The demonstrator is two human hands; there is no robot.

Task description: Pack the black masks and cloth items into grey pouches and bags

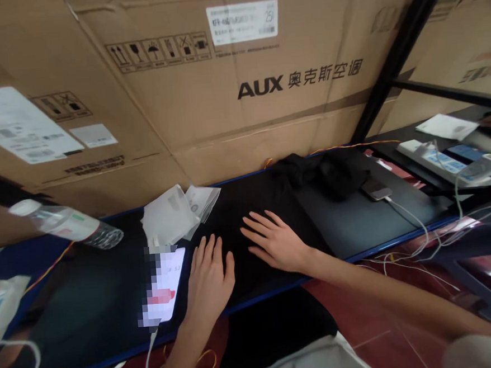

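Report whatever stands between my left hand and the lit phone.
Nothing visible does: the left hand lies palm down right beside the lit phone, whose white cable leaves from the near end, outside that gap.

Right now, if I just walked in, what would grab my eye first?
Probably the big AUX cardboard box, which fills the view behind the dark table. Next, the lit phone, just left of the left hand. That hand and the right hand are palm down at the table's middle, fingers spread.
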